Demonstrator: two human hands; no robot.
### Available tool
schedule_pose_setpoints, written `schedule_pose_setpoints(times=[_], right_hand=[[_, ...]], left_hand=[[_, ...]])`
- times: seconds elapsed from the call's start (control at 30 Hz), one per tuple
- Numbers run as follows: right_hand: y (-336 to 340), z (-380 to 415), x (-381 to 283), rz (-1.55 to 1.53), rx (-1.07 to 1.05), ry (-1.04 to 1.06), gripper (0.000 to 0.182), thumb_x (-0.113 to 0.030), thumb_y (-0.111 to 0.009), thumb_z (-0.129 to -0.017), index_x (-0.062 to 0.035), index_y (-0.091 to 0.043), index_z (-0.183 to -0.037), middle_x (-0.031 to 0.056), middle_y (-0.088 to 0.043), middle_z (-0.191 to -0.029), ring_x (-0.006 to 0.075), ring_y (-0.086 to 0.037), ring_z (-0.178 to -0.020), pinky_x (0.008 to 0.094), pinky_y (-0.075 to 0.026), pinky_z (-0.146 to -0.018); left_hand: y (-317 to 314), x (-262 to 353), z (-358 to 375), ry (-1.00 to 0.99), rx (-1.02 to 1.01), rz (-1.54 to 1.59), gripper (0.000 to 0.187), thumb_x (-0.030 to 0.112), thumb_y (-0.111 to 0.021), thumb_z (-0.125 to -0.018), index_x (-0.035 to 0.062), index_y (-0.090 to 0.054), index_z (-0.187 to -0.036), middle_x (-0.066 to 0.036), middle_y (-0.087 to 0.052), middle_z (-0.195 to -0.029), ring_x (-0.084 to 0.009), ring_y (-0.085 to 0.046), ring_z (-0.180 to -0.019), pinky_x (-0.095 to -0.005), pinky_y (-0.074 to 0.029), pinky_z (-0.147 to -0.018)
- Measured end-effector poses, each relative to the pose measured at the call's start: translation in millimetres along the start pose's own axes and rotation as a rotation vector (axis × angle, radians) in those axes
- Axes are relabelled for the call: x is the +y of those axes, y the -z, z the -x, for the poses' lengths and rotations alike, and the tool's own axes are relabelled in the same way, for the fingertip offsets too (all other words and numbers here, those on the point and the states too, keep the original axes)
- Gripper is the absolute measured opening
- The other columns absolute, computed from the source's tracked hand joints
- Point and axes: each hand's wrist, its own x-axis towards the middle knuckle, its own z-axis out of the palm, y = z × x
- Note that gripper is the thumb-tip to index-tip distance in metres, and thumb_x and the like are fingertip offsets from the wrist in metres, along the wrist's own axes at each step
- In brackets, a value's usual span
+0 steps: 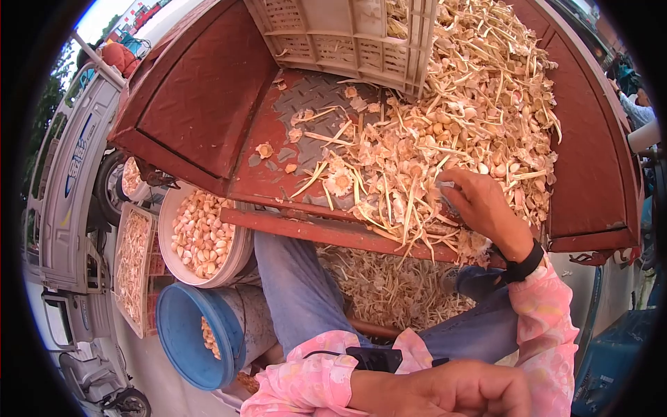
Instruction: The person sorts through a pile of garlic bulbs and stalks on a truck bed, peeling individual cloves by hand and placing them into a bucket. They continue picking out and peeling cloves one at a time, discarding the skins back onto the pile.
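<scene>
A heap of garlic cloves, papery skins and dry stalks (486,118) fills the right side of a red metal tray (201,104). Over the heap's near edge is my right hand (486,205), palm down, its thumb and forefinger apart; no item shows between them. A black band circles that wrist. My left hand (472,389) is low in front of my body at the bottom edge of the view, with its fingers curled in. What those fingers hold, if anything, is hidden.
A pale plastic crate (347,35) stands tilted in the tray. Left of my legs are a white bucket of cloves (201,236), a blue-rimmed bucket (191,337) with some cloves, and a crate of garlic pieces (132,264). A grey vehicle (76,160) stands farther left. A person (636,104) is at the far right.
</scene>
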Motion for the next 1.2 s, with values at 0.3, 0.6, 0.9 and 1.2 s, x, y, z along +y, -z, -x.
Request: schedule_pose_setpoints(times=[0.3,0.6,0.9,1.2], right_hand=[[15.7,-0.4,-5.0,0.061,0.013,-0.228,0.016,-0.019,-0.059,-0.085,-0.0074,-0.060,-0.095,0.0149,-0.060,-0.066,0.0342,-0.060,-0.065,0.0418,-0.046,-0.058],[-11.3,-22.3,7.9,0.307,-0.081,-0.044,0.011,-0.015,-0.059,-0.083,-0.0074,-0.058,-0.090,0.0128,-0.061,-0.090,0.0334,-0.061,-0.075,0.0430,-0.048,-0.063],[12.6,-3.3,18.3,-0.138,-0.020,-0.292,0.023,-0.019,-0.057,-0.086,-0.0013,-0.053,-0.100,0.0150,-0.057,-0.070,0.0294,-0.058,-0.066,0.0379,-0.043,-0.060],[13.1,2.7,-34.7,-0.262,-0.021,0.131,0.016,-0.016,-0.059,-0.086,-0.0050,-0.057,-0.098,0.0118,-0.055,-0.079,0.0305,-0.058,-0.073,0.0377,-0.046,-0.061]], left_hand=[[-2.9,-1.2,0.3,-0.059,0.043,-0.039,0.027,0.009,-0.061,-0.087,-0.0080,-0.049,-0.104,-0.019,-0.062,-0.093,-0.0197,-0.063,-0.081,-0.0270,-0.050,-0.069],[2.7,-4.1,0.2,-0.030,0.067,-0.049,0.025,0.008,-0.060,-0.087,-0.0067,-0.048,-0.105,-0.017,-0.061,-0.092,-0.0190,-0.063,-0.078,-0.0265,-0.050,-0.067],[32.5,53.1,18.8,-0.406,0.432,-0.257,0.028,0.021,-0.042,-0.098,0.0010,-0.045,-0.116,-0.016,-0.059,-0.097,-0.0111,-0.055,-0.078,-0.0214,-0.045,-0.066],[139.6,86.3,28.1,-0.447,0.609,0.026,0.028,0.026,-0.041,-0.098,0.0051,-0.051,-0.112,-0.016,-0.053,-0.109,-0.0239,-0.058,-0.094,-0.0269,-0.057,-0.066]])
